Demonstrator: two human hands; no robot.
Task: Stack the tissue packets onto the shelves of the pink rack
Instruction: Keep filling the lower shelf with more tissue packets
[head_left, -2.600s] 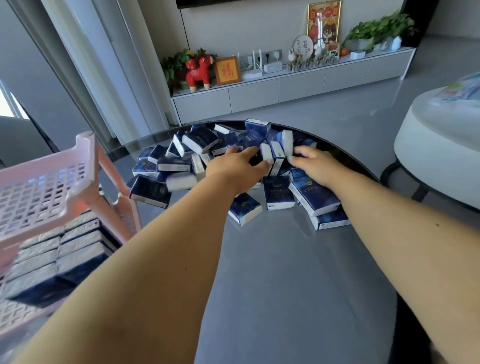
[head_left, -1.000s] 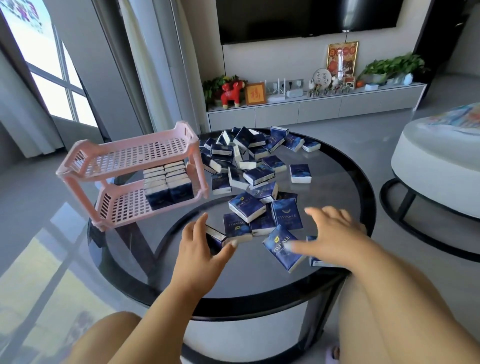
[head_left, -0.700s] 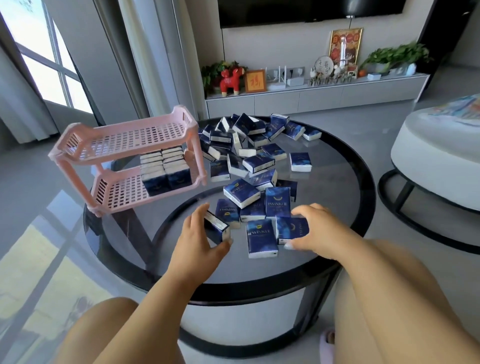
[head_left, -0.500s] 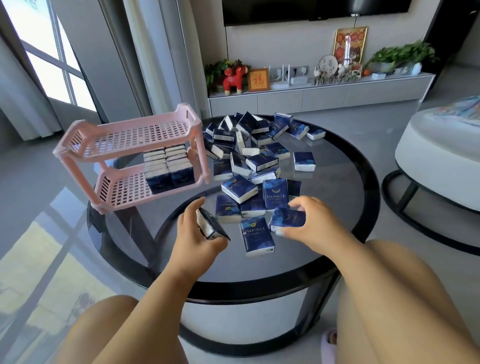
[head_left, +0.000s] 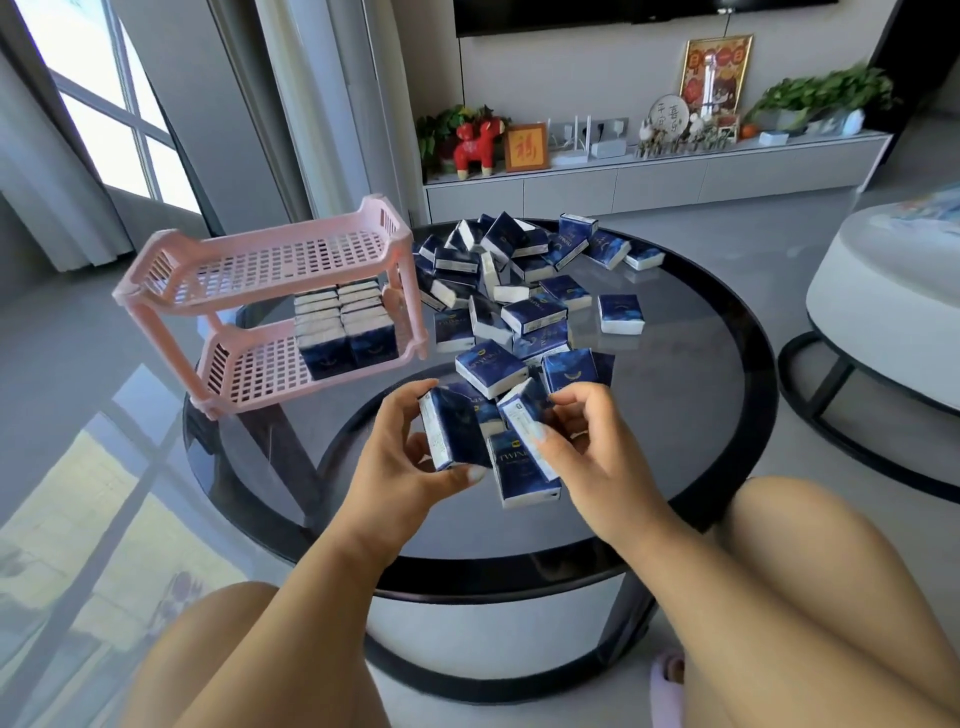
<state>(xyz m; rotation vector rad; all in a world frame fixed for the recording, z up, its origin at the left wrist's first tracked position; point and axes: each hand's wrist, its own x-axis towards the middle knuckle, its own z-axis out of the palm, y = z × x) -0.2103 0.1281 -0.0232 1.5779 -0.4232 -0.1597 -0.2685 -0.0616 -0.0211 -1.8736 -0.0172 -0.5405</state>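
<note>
The pink two-shelf rack (head_left: 270, 306) stands at the left edge of the round glass table (head_left: 691, 415). Its top shelf is bare. The right half of its lower shelf holds two rows of stacked packets (head_left: 345, 327). Several loose dark-blue tissue packets (head_left: 519, 291) lie across the table's middle and far side. My left hand (head_left: 405, 467) holds one packet (head_left: 452, 431) upright above the near table. Beside it, my right hand (head_left: 576, 441) grips a second packet (head_left: 524, 421) tilted on edge. Another packet (head_left: 519, 475) lies flat under both hands.
A white round seat (head_left: 888, 296) with a black frame stands to the right. A low white TV cabinet (head_left: 649, 176) with ornaments and plants runs along the far wall. My bare knees sit against the table's near rim. Window and curtains are on the left.
Both hands have lifted their packets off the table and brought them close together. The packets have been turned up on edge.
</note>
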